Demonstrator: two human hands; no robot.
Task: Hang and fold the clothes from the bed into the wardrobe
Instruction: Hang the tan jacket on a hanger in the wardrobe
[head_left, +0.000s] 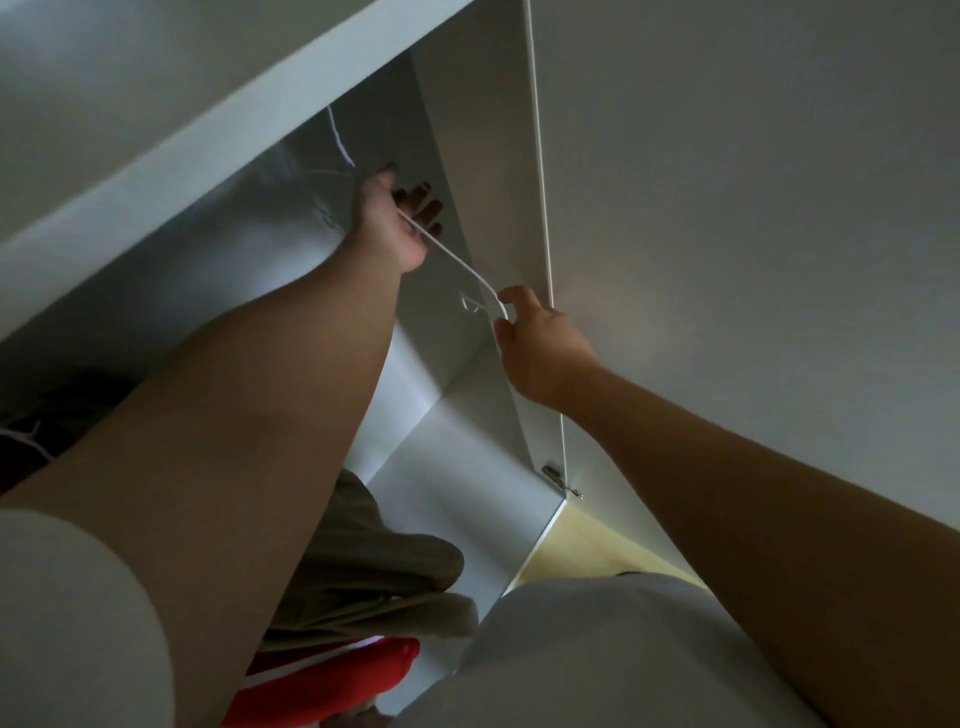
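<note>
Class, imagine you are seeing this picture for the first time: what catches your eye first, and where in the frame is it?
Two bare arms reach into a white wardrobe and share a thin white hanger. The left hand holds it at upper centre, and the right hand pinches its curved end beside the door edge. At bottom centre lie an olive garment and a red garment.
</note>
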